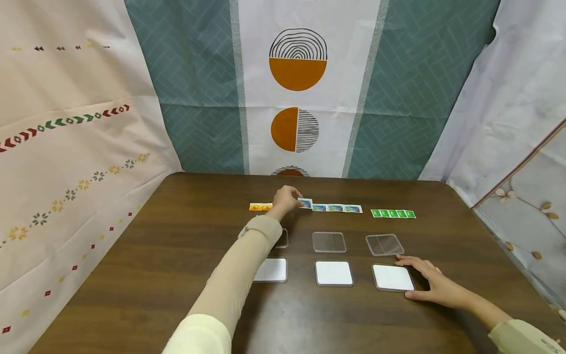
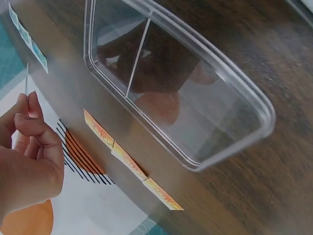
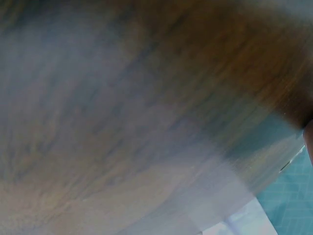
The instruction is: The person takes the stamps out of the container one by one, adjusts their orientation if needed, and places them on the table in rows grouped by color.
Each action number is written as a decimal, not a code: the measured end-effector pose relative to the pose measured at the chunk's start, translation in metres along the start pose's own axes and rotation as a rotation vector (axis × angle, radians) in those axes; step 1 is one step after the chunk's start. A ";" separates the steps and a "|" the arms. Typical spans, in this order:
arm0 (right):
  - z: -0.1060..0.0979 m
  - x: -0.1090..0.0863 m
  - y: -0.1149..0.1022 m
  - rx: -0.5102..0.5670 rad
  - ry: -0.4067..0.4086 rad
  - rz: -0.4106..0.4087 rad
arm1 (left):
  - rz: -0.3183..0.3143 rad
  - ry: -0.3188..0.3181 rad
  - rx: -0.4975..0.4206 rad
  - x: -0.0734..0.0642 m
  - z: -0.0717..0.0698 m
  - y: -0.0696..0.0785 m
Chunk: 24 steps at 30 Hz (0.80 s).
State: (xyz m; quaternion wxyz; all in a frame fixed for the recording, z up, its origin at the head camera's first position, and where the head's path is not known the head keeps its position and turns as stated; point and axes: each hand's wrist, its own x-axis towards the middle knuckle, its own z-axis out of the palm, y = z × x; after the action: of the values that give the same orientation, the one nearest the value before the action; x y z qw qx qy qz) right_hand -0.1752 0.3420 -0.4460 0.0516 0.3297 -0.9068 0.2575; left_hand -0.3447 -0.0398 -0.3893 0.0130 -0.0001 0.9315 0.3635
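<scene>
My left hand (image 1: 285, 200) reaches to the far part of the table and pinches a small blue stamp-like card (image 1: 305, 202). In the left wrist view that card (image 2: 27, 81) shows edge-on between thumb and fingertips. Right beside it lies a row of blue cards (image 1: 336, 208). Orange cards (image 2: 129, 161) lie in a row left of the hand, partly hidden by it in the head view. My right hand (image 1: 438, 287) rests at the right end of a white-filled clear case (image 1: 392, 278), thumb and fingers spread around its corners. The right wrist view is mostly blurred table.
A row of green cards (image 1: 393, 213) lies at the right. Clear divided trays (image 1: 329, 242) (image 1: 384, 244) stand in the middle row; another (image 2: 195, 127) is partly behind my left arm. Nearer are two more white-filled cases (image 1: 334, 273) (image 1: 273, 270).
</scene>
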 end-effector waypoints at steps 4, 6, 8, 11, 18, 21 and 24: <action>-0.001 0.001 -0.001 -0.003 -0.009 -0.001 | -0.057 0.001 -0.001 0.002 0.002 0.001; -0.001 0.001 -0.001 -0.005 -0.006 -0.003 | -0.076 0.005 -0.007 0.004 0.002 0.002; -0.001 0.001 0.000 0.001 -0.003 -0.004 | -0.089 0.015 -0.008 0.006 0.002 0.003; 0.001 0.001 0.000 0.008 -0.005 -0.009 | -0.103 0.031 0.009 0.009 0.002 0.002; 0.003 0.002 0.000 0.031 -0.020 0.000 | -0.152 0.033 0.026 0.013 0.003 -0.002; 0.001 0.001 0.001 0.021 -0.016 0.002 | -0.148 0.029 0.039 0.014 0.006 -0.001; 0.000 0.000 0.000 0.005 -0.018 0.001 | -0.158 0.025 0.055 0.014 0.010 0.001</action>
State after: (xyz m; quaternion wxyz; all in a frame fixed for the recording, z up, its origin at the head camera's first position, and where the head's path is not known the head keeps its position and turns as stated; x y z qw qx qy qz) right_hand -0.1757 0.3422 -0.4458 0.0423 0.3317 -0.9068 0.2568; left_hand -0.3587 -0.0327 -0.3963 0.0299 -0.0778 0.9383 0.3357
